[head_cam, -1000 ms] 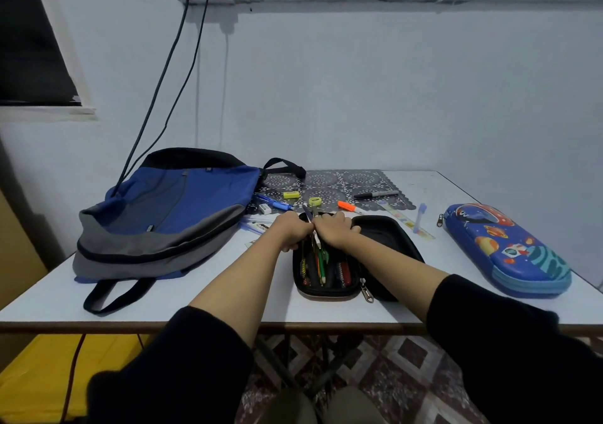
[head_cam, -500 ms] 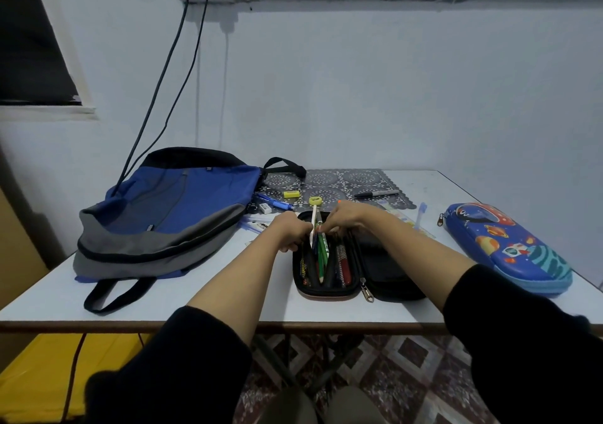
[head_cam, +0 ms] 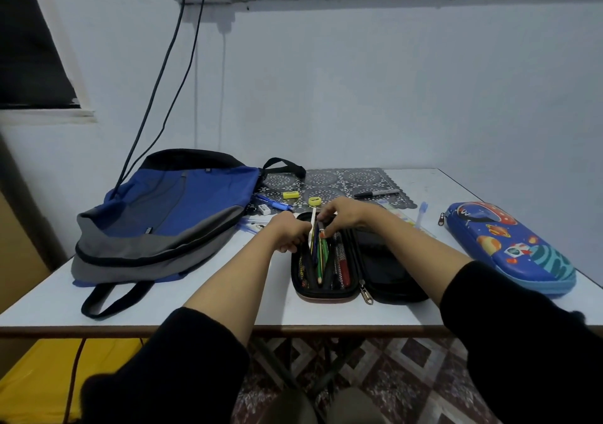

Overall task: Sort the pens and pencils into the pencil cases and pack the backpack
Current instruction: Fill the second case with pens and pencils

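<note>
The left hand (head_cam: 288, 232) grips the left rim of the open black fabric pencil case (head_cam: 329, 293) on the white counter (head_cam: 195, 296). The right hand (head_cam: 346, 213) pinches a dark pen (head_cam: 321, 226) among the pencils (head_cam: 320, 260) inside.

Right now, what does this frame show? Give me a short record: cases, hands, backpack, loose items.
black pencil case: open, pens and pencils inside
left hand: grips its left rim
right hand: pinches a dark pen at its far end
blue pencil case: closed, to the right
backpack: lying flat, to the left
loose on table: marker, sharpener, blue pen
</note>
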